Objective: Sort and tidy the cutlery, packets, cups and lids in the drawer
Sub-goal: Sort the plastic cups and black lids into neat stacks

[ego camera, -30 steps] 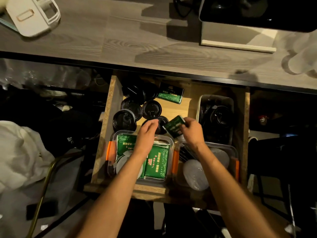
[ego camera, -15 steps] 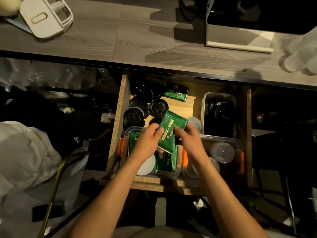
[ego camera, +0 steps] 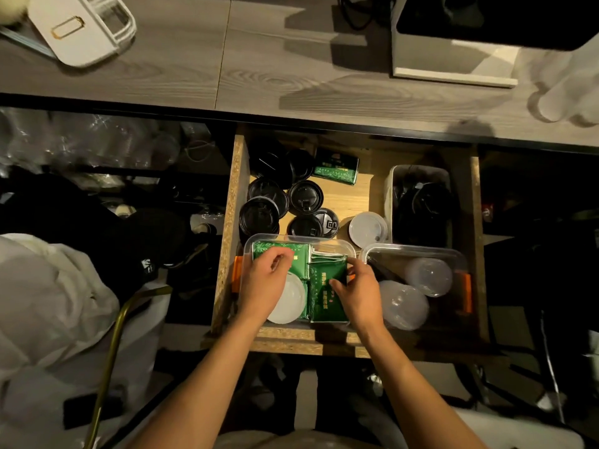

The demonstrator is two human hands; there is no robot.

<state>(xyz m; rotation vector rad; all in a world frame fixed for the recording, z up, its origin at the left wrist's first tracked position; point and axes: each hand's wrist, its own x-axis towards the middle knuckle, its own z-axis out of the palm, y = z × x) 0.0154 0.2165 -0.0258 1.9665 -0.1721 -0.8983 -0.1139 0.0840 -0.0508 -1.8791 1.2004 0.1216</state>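
Observation:
The wooden drawer (ego camera: 234, 196) is pulled out. At its front left stands a clear tub (ego camera: 298, 238) with green packets (ego camera: 301, 264) and a white lid (ego camera: 288, 303) in it. My right hand (ego camera: 359, 291) pinches one green packet (ego camera: 325, 296) at its right edge, thumb on top, as it lies in the tub. My left hand (ego camera: 267, 280) hovers over the left packets with fingers loosely curled, holding nothing. Black cup lids (ego camera: 304, 196) lie behind the tub, beside a white lid (ego camera: 368, 229). Another green packet (ego camera: 337, 166) sits at the back.
A second clear tub (ego camera: 415, 250) at the front right holds clear domed lids (ego camera: 428, 277). Behind it is a bin (ego camera: 418, 169) of black items. The grey counter (ego camera: 259, 59) above carries a white box (ego camera: 81, 30). White cloth (ego camera: 42, 303) and a brass tube (ego camera: 110, 351) lie left.
The green packet, held above the tub by both hands, has come down into the tub's right side. My left hand has let go of it.

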